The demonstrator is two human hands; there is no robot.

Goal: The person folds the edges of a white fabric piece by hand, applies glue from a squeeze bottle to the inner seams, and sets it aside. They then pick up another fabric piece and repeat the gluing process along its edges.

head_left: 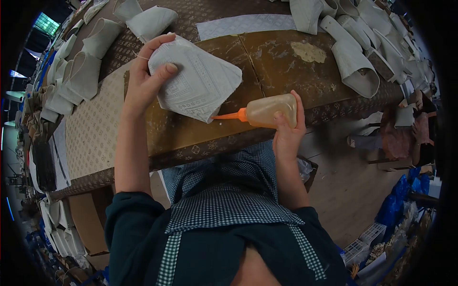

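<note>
My left hand (150, 71) grips a white patterned piece (198, 78) by its upper left side, thumb on the face. The piece is held tilted above the brown worn board (291, 66) on the table. My right hand (288, 121) is wrapped round a translucent squeeze bottle (269, 110) with amber contents and an orange nozzle (229, 116). The bottle lies nearly level and its nozzle tip points left, at the lower corner of the piece. Whether the tip touches the corner is too small to tell.
White shaped pieces stand in a row at the left (86, 74) and in a pile at the right (355, 66). A flat white patterned sheet (248, 25) lies at the back. Beyond the table's right edge a person (403, 133) sits. A cardboard box (88, 219) is below left.
</note>
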